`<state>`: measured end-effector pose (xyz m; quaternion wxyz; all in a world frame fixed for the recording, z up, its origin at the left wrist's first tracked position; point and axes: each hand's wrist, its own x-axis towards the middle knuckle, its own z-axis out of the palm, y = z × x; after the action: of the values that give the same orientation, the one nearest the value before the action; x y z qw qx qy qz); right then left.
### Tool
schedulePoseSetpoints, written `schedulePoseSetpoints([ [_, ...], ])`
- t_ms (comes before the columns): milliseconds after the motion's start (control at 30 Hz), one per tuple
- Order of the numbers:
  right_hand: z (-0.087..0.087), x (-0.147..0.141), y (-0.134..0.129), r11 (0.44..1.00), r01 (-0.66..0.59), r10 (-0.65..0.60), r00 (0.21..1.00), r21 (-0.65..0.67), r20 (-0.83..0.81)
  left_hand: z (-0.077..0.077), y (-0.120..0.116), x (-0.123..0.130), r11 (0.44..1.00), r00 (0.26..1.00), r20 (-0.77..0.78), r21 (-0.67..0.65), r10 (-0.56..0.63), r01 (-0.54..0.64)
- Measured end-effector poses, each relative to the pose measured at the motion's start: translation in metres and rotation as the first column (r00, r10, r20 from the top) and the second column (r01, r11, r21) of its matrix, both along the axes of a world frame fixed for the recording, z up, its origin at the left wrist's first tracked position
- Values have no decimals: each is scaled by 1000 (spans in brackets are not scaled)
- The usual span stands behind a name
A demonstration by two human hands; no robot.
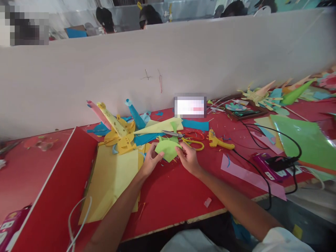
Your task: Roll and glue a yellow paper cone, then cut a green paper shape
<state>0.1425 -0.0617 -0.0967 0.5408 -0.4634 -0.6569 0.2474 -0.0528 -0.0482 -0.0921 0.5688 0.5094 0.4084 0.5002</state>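
A light green paper piece (168, 149), with a curved top and a point at the bottom, is held over the red table (168, 196). My left hand (152, 159) pinches its left side, and my right hand (189, 157) pinches its right side. Just beyond the paper lie scissors with a yellow handle (195, 143) and scissors with a red handle (194, 134). A pale yellow paper cone (160, 126) rests behind them. To the right of my right hand is a yellow glue gun (219, 140) with a black cable.
Yellow sheets (115, 178) lie on the left beside a red divider (49, 196). Paper cones with petals (118, 126) stand behind. A pink strip (252, 176), a purple box (273, 168) and green sheets (301, 140) are on the right. A white partition (118, 70) closes the back.
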Motion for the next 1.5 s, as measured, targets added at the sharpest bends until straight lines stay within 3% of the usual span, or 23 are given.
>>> schedulePoseSetpoints([
  [167,12,3,-11,996,-43,41,999,76,29,-8,-2,-8,983,985,-13,-76,-171,170],
  [333,5,6,-14,986,-29,16,997,162,75,-5,-4,-6,964,961,-93,-76,-262,255],
  [400,3,8,-12,969,-75,40,988,237,147,0,-4,-3,964,953,-150,-60,-264,258],
  [500,10,14,-4,945,-204,117,942,258,315,2,-3,0,986,967,-194,8,-163,167],
  [600,31,30,9,951,-250,124,847,181,517,-3,1,-1,999,975,-222,46,-14,25],
  [667,43,46,19,990,-106,25,796,98,605,-8,4,-3,997,974,-216,54,64,-54],
  [733,46,65,29,996,76,-84,692,43,717,-10,6,-4,996,986,-141,47,85,-79],
  [800,38,81,35,983,183,-126,568,25,813,-9,7,-4,997,997,-20,23,76,-75],
  [933,8,95,39,971,240,-78,389,-19,918,-4,9,-4,991,984,122,-30,131,-128],
  [1100,-13,91,46,987,157,-53,418,-15,907,-2,10,-4,986,977,133,-30,169,-167],
  [1333,-20,95,58,989,148,-83,489,11,868,-6,11,-5,981,975,104,-36,195,-192],
  [1500,-21,100,58,980,183,-170,533,83,829,-5,14,-6,973,965,127,-41,230,-227],
])
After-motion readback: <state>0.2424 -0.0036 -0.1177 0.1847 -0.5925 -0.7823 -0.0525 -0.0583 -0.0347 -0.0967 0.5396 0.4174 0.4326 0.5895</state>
